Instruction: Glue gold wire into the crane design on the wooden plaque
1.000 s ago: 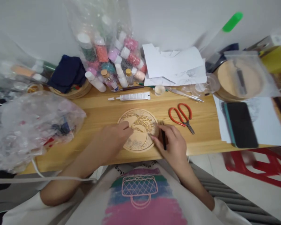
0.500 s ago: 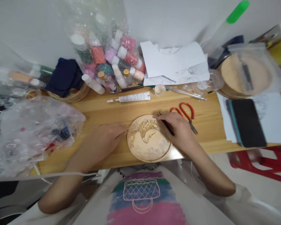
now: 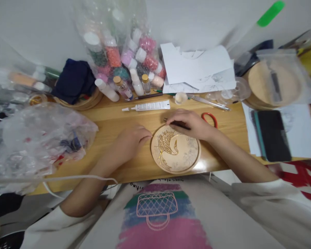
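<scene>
A round wooden disc (image 3: 184,162) lies near the table's front edge. Its face carries a raised gold crane (image 3: 167,141), with pale pencilled lines at the right side. My right hand (image 3: 194,124) is over the disc's upper edge, closed around dark tweezers (image 3: 180,125), whose forked tips point left past the rim. My left hand (image 3: 129,141) is just left of the disc, fingers curled and thumb pressed to the fingertips close to the rim. Whether anything thin is pinched there, I cannot make out. Red-handled pliers (image 3: 211,119) are mostly hidden behind my right hand.
A white glue tube (image 3: 152,105) and a small cup (image 3: 180,98) lie beyond the disc. Bagged jars (image 3: 114,57) and papers (image 3: 197,67) line the wall. A crumpled plastic bag (image 3: 41,138) is at left, a phone (image 3: 273,135) at right.
The disc has turned counterclockwise and shifted slightly right, so the crane's tail points toward me. My right hand with the tweezers moved up, covering most of the pliers. My left hand moved up and right.
</scene>
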`<state>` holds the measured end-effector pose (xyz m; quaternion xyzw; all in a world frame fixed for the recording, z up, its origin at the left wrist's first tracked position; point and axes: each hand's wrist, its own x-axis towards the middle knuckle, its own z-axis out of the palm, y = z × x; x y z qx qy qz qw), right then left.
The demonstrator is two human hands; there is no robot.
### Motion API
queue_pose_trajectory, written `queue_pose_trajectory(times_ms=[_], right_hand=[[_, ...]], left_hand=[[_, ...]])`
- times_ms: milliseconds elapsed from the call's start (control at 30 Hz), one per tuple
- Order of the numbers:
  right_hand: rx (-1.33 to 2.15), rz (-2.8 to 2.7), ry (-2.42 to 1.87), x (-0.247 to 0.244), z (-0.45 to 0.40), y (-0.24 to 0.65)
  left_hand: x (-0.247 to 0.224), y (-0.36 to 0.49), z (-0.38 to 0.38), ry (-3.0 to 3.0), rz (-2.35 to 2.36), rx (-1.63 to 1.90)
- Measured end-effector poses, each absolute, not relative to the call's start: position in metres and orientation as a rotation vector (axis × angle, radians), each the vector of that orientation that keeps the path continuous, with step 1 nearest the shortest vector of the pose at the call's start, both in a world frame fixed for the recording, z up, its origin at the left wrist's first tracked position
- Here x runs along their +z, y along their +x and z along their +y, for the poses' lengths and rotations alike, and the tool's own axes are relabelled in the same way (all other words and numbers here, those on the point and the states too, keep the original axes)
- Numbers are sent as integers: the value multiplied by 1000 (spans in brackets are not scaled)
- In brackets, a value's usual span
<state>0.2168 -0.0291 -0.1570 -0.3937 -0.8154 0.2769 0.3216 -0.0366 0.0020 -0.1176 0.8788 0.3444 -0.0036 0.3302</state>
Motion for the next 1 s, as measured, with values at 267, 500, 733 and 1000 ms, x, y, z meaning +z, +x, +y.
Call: queue_pose_trajectory(times_ms=[267, 500, 733, 1000], right_hand=[[448, -2224, -1235, -140, -44, 202], [294, -2193, -1255, -153, -49, 198], [478, -2078, -1185, -151, -51, 204], [622, -2103, -1228, -150, -53, 199]], left_hand=[[-118, -28, 6, 2334, 908, 120], [-127, -15, 14, 2323, 872, 390], [-144, -17, 10, 2240, 838, 568], [-149, -15, 2, 2218, 796, 599]])
